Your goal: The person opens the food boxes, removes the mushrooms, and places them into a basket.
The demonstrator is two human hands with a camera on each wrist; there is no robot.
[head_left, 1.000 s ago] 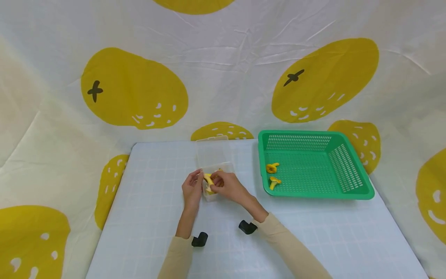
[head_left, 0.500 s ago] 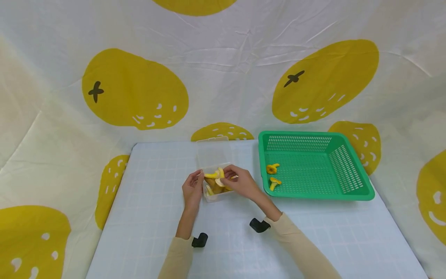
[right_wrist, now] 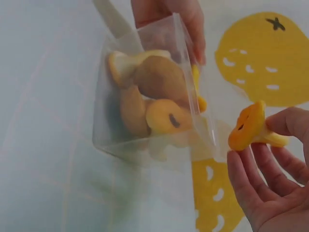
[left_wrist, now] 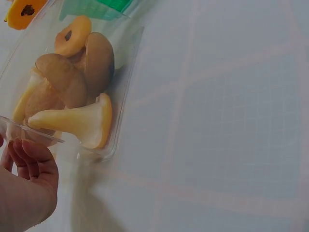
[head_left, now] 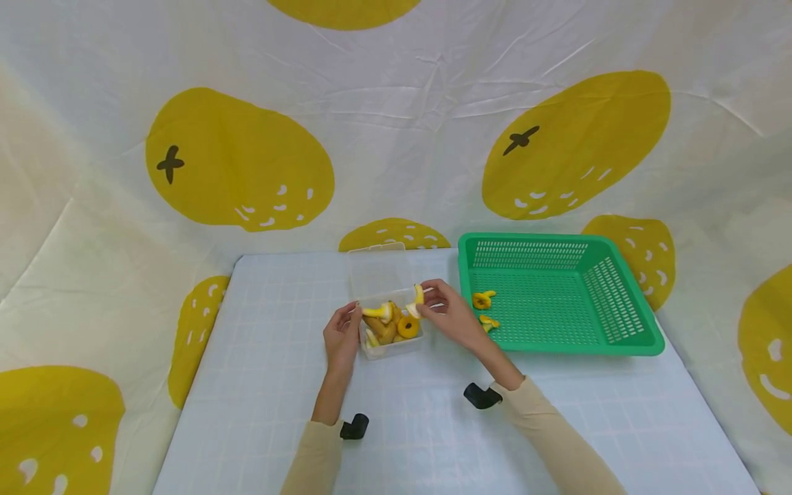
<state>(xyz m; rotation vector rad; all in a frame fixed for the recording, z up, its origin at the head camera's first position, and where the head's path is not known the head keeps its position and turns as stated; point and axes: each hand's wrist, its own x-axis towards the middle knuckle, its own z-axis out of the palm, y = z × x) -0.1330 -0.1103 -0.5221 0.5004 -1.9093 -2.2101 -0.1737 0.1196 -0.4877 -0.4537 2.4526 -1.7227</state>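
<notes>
Bright, even, diffuse light with faint shadows; the head view is sharp with bowed edges, both wrist views soft and blurred.

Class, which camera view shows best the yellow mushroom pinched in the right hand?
The right wrist view: the yellow mushroom fills the frame, cap and stem clear, pinched in the right hand. The head view shows it small above the clear box. The left wrist view misses it.

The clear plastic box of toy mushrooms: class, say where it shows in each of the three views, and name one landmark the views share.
Head: the clear plastic box sits mid-table, left of the green basket, steadied by the left hand.
Left wrist: upper left, above that hand's fingers.
Right wrist: centre; the right hand holds a yellow mushroom beside it.
Shared landmark: the pale gridded table mat.
</notes>
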